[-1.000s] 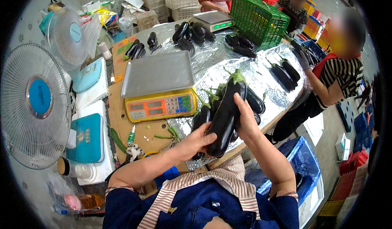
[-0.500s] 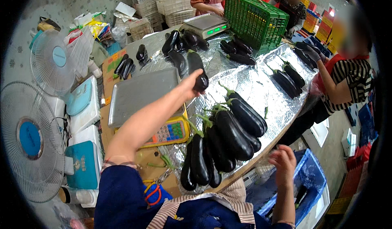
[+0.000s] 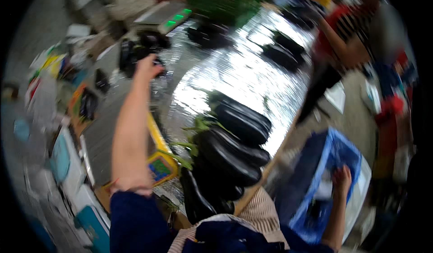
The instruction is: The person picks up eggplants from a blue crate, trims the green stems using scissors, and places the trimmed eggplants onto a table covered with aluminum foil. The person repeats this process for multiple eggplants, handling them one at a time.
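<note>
My left arm stretches across the metal pan of a scale (image 3: 106,129), and my left hand (image 3: 148,67) is at a far cluster of dark purple eggplants (image 3: 128,57). Motion blurs its fingers, so whether it grips one cannot be told. My right hand (image 3: 342,178) hovers over a blue crate (image 3: 331,147) at the right, its fingers loosely bent and apart with nothing visible in them. Close to my body, a pile of large eggplants (image 3: 230,156) with green stems lies on the foil-covered table (image 3: 189,84).
Two more eggplants (image 3: 284,52) lie farther along the foil, near a co-worker in a striped top (image 3: 356,41). A green crate (image 3: 221,2) and a second scale (image 3: 160,18) stand at the back. White boxes (image 3: 72,163) line the left side.
My left hand has moved away and leftward from above the table to the far cluster, with the eggplant it held no longer distinct. My right hand has shifted right, over the blue crate. The view has turned.
</note>
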Demonstrator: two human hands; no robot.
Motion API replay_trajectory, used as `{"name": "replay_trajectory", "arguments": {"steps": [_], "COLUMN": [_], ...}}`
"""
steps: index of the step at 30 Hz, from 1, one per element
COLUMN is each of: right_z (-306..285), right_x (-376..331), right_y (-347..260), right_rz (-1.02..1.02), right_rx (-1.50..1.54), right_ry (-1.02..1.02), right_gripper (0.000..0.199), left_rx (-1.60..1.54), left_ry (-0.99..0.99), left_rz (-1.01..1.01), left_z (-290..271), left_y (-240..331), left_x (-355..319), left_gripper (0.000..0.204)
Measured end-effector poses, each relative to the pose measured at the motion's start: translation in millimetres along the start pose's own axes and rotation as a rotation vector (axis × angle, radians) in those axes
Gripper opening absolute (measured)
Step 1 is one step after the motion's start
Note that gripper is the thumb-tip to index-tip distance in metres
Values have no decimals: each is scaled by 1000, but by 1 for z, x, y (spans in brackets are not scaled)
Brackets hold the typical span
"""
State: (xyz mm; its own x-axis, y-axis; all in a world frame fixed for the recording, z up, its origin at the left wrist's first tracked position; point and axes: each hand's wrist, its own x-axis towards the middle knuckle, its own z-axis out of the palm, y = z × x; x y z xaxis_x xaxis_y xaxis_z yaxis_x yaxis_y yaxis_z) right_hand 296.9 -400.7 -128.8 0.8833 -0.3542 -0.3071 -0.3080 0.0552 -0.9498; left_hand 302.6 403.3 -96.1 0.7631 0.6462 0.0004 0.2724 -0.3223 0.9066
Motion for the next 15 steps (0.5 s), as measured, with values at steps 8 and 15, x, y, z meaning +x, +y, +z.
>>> {"name": "replay_trajectory", "arguments": {"steps": [8, 15], "right_z": [-66, -131], "right_x": [28, 51], "right_y": [7, 55], "right_rz": [-43, 23], "right_rx": [125, 52], "right_ry": [163, 284], "right_gripper": [21, 19], "left_rx": [-29, -74], "left_ry": [-125, -127], "left_rz": [-87, -73], "left_z": [3, -1], "left_y": [71, 87], "left_x": [-190, -348], "left_gripper": [44, 32]}}
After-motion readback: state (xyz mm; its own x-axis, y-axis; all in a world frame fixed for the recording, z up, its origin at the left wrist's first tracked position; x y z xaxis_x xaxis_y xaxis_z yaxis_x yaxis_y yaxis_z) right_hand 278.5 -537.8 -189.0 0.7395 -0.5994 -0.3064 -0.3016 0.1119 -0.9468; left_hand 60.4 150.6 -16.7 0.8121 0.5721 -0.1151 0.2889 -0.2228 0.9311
